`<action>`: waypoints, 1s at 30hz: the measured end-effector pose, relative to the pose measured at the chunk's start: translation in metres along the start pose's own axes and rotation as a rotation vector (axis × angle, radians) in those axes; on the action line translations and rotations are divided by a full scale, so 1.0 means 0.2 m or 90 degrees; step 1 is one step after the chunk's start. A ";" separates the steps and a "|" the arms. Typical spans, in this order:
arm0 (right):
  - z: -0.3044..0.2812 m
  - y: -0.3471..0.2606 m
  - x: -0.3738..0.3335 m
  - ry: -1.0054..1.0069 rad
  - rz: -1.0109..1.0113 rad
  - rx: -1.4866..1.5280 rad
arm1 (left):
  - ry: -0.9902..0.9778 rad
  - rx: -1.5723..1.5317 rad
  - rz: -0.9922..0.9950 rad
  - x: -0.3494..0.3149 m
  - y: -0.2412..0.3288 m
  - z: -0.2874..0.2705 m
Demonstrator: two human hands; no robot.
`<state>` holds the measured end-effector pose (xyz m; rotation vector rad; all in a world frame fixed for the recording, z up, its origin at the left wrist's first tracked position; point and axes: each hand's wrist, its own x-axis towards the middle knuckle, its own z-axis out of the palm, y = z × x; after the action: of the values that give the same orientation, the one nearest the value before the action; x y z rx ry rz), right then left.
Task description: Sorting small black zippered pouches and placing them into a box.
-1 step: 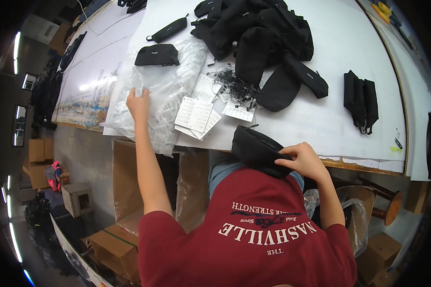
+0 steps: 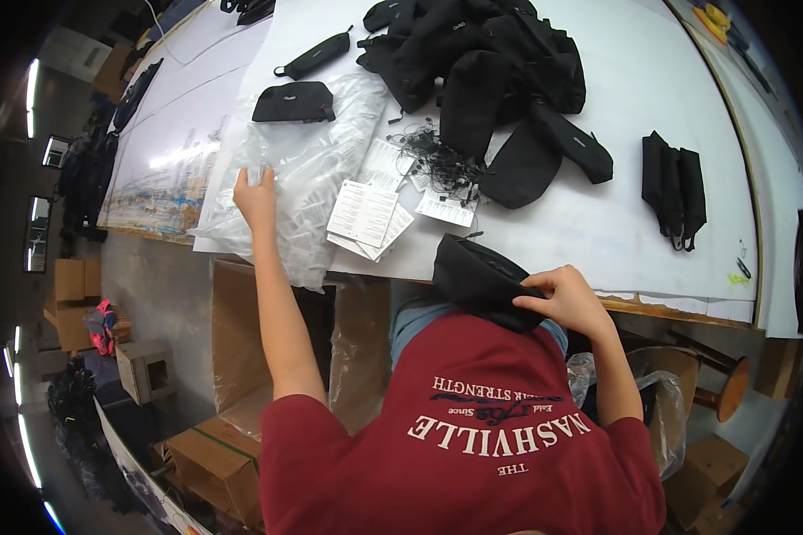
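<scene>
the pouch (image 2: 475, 275) looks light, soft; right hand (image 2: 566, 298) aptly pinches its edge. whether left hand (image 2: 257, 198) grips plastic (image 2: 317, 192), i cannot tell.

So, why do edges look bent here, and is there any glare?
In the head view, the fisheye lens curves the white table and blackens the corners; crinkled clear plastic glints; glare whitens part of the left tabletop; piled black pouches lose detail.
</scene>
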<state>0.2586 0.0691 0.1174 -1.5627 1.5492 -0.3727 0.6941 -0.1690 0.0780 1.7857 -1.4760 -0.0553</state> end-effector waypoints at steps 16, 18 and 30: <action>-0.04 -0.06 -0.04 0.032 -0.028 -0.040 | -0.298 -0.118 0.249 -0.22 0.60 0.40; -0.09 -0.06 -0.07 0.055 -0.011 -0.058 | -0.399 -0.078 0.212 -0.24 0.63 0.43; -0.04 0.19 0.01 0.286 -0.191 -0.361 | -0.245 -0.069 0.379 -0.32 0.78 0.37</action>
<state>0.2286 0.0701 0.0918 -2.2842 1.8665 -0.5051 0.5107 -0.1542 0.0921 1.2312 -2.1843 -0.1794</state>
